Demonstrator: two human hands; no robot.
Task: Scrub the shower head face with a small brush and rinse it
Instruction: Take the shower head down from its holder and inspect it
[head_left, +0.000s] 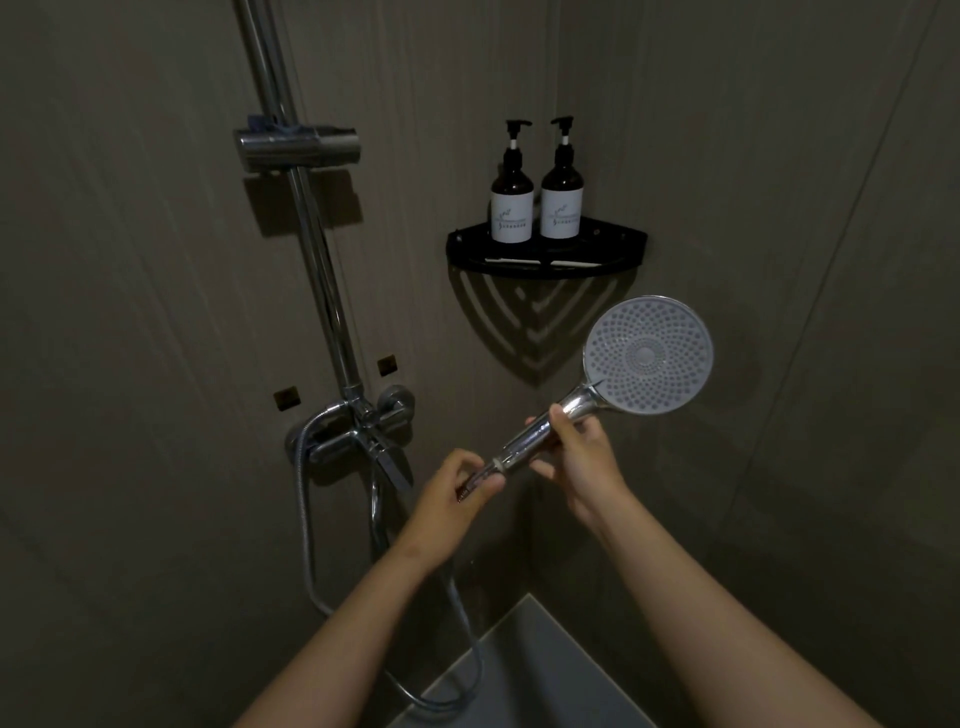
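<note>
A chrome hand shower head is held up at the right of centre, its round grey nozzle face turned toward me. My right hand grips the chrome handle just below the face. My left hand pinches the bottom end of the handle where the metal hose joins it. On the black corner shelf lies a thin white stick, possibly a small brush; I cannot tell for sure.
A chrome riser rail with an empty slider holder runs down to the mixer tap on the left wall. Two dark pump bottles stand on the corner shelf. A light ledge lies below my arms.
</note>
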